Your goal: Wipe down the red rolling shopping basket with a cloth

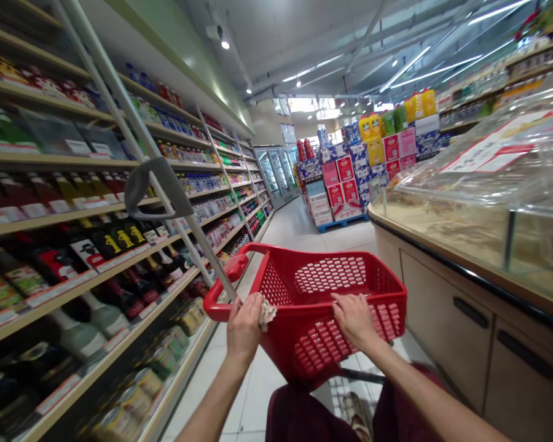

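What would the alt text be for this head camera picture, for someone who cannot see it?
Two bare hands grip the near rim of a red plastic shopping basket in a supermarket aisle; the left hand also presses a crumpled cloth against the rim, the right hand rests beside it. Bottle-filled shelves run along the left, a glass-covered counter along the right.

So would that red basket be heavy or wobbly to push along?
Probably light: the red basket looks empty and its walls are perforated plastic. Likely stiff, since its rim keeps shape under both the left hand and right hand. It stands tilted, so it might tip if released.
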Tool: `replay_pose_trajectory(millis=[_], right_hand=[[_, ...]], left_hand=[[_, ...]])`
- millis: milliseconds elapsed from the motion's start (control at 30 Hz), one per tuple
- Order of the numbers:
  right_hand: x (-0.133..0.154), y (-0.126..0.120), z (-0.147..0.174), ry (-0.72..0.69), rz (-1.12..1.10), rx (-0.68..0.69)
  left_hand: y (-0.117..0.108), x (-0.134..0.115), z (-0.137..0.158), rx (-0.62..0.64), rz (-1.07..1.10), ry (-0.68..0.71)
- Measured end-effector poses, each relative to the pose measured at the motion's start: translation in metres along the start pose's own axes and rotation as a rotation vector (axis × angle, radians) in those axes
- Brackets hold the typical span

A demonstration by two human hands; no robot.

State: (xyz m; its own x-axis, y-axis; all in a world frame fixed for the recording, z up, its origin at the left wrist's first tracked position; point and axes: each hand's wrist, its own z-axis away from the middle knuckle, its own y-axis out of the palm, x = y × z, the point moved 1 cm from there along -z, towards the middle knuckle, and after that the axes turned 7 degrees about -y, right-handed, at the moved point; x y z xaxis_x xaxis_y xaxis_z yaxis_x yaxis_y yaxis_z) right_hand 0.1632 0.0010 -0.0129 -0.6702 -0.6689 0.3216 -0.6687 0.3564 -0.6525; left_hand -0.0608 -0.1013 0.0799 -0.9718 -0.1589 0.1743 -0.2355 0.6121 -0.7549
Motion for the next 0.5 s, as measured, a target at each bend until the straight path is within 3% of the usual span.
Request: replay_pose_trajectory(millis=[100, 167, 267, 367, 433, 500], right_hand=[[0.010, 0.002, 0.002, -0.048, 0.017, 0.019], [0.004, 0.000, 0.005, -0.060, 0.049, 0.030], [-0.016, -0.006, 0.010, -0.037, 0.125, 0.018], [-0.027, -0.007, 0.015, -0.058, 0.140, 0.008], [-0.026, -0.006, 0.018, -0.062, 0.137, 0.001], [-0.022, -0.004, 0.021, -0.077, 0.137, 0.009]], left_hand=[[0.018, -0.037, 0.005, 0.027, 0.033, 0.079], [0.023, -0.048, 0.007, 0.043, 0.056, 0.138], [0.013, -0.016, 0.010, 0.034, 0.054, 0.109], [0.001, 0.027, 0.015, -0.070, 0.030, -0.065], [0.006, 0.024, 0.018, -0.089, 0.033, -0.082], [0.019, -0.003, 0.020, -0.061, 0.054, -0.023]])
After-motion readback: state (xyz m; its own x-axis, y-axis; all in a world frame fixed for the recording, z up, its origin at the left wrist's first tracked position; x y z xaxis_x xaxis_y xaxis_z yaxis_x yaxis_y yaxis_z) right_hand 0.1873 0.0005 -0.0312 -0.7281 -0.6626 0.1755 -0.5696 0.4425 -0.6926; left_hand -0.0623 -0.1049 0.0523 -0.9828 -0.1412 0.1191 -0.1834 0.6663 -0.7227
